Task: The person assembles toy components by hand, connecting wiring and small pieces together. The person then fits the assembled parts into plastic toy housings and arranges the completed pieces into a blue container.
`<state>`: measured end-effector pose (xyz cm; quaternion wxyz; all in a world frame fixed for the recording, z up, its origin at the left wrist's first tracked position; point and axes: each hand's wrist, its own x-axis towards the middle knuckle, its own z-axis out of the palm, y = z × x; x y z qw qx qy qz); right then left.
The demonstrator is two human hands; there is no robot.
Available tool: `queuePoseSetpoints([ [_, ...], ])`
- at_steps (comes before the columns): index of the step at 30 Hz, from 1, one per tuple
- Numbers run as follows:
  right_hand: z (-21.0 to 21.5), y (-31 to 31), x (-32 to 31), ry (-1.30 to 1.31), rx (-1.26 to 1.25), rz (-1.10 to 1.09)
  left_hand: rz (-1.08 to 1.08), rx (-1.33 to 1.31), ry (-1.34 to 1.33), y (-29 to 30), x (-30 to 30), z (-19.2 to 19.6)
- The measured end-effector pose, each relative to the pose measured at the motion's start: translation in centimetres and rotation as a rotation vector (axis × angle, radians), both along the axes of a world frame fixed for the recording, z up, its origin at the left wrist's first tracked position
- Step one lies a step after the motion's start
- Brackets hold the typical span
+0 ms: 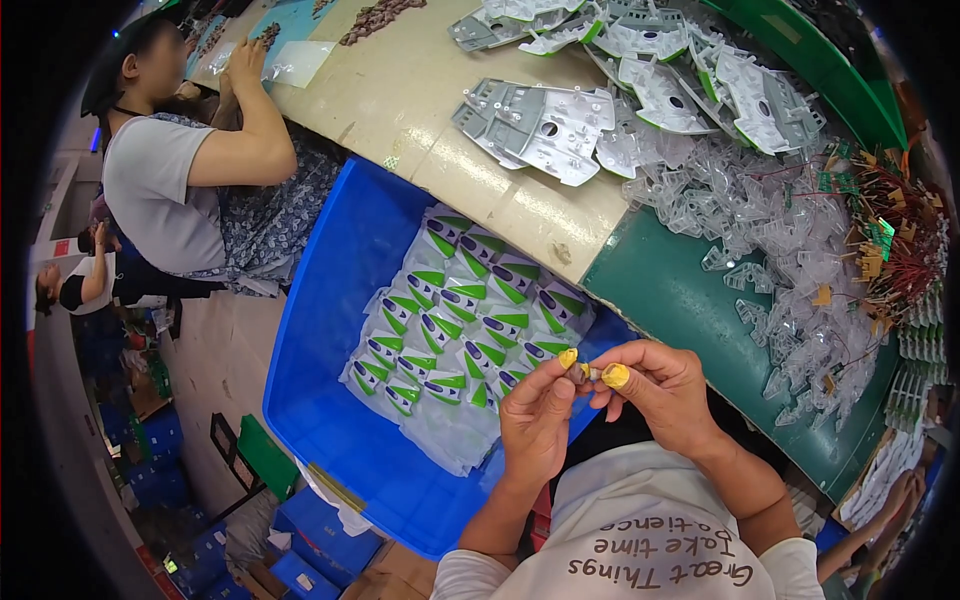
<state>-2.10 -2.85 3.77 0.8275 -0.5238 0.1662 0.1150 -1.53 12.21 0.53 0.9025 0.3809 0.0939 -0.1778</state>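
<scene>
My left hand and my right hand meet above the near rim of the blue bin, fingers pinched together. Between the fingertips is a small grey-brown piece, too small and covered to name; both hands grip it. Yellow wraps cover the tip of my left index finger and my right thumb. Just beyond, the large blue bin holds rows of white, green and purple plastic housings laid on clear plastic bags.
Grey-white shell parts are heaped on the table. Clear plastic pieces cover much of the green mat, beside red-wired parts. A co-worker sits at the far left, handling small brown pieces. Another person's hands show at lower right.
</scene>
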Motion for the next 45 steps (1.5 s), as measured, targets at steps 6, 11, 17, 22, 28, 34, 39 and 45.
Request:
queuePoseSetpoints([
  [6, -0.4, 0.1, 0.0, -0.003, 0.009, -0.037, -0.03, 0.061, -0.053, -0.1, 0.0, -0.6],
  [11, -0.2, 0.4, -0.1, 0.005, -0.06, -0.071, -0.014, -0.017, 0.008, -0.4, 0.1, -0.1],
  [17, -0.4, 0.2, -0.1, -0.281, -0.521, -0.037, 0.022, 0.091, -0.029, -0.6, 0.0, -0.5],
  [22, -0.1, -0.2, 0.3, -0.502, -0.775, -0.011, 0.035, 0.217, -0.099, -0.5, 0.2, -0.7],
  [28, 0.4, -0.6, 0.3, -0.62, -0.929, 0.048, 0.033, 0.456, -0.358, 0.0, 0.5, -1.0],
  [34, -0.4, -0.7, 0.1, -0.75, -1.072, 0.022, 0.03, 0.529, -0.368, -0.3, 0.6, -0.8],
  [39, -0.9, -0.7, 0.0, -0.672, -0.929, 0.02, 0.024, 0.695, -0.491, -0.1, 1.0, -0.1],
  [45, -1.4, -0.6, 0.1, -0.777, -1.042, 0.0, 0.028, 0.688, -0.499, 0.1, 1.0, -0.2],
])
